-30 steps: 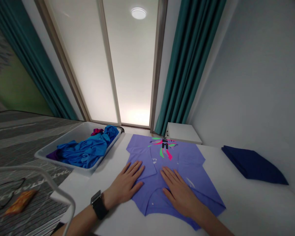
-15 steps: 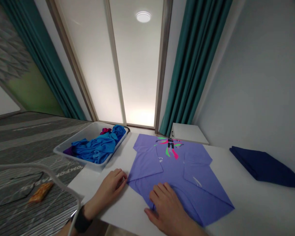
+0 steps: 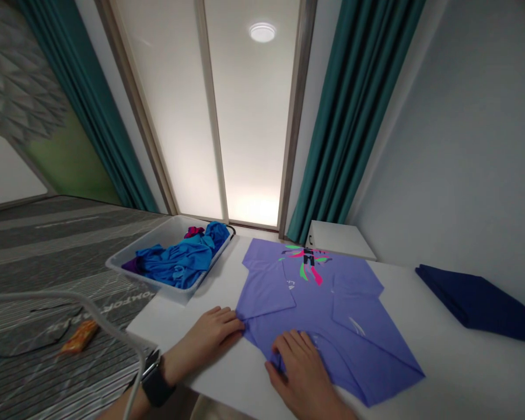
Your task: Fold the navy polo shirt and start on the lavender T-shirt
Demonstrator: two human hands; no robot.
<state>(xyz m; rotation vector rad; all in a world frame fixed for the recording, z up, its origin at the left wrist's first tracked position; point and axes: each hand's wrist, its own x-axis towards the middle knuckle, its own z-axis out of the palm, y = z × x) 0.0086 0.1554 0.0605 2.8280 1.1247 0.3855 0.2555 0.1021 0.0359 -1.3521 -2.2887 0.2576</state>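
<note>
A purple shirt (image 3: pixel 328 303) with a pink, green and black print lies flat on the white table (image 3: pixel 455 373), its sleeves folded inward. My left hand (image 3: pixel 210 335), with a dark watch on the wrist, pinches the shirt's left edge with curled fingers. My right hand (image 3: pixel 300 370) grips the shirt's near left corner, fingers curled over the fabric.
A white bin (image 3: pixel 131 259) with blue and purple clothes stands at the table's left. A folded navy garment (image 3: pixel 481 303) lies at the right. A small white cabinet (image 3: pixel 339 239) sits behind the table. An orange packet (image 3: pixel 79 337) lies on the grey striped bed.
Both hands left the middle of the shirt, where they lay flat, and slid back to its near left edge, closing on the fabric. The camera view shifted left.
</note>
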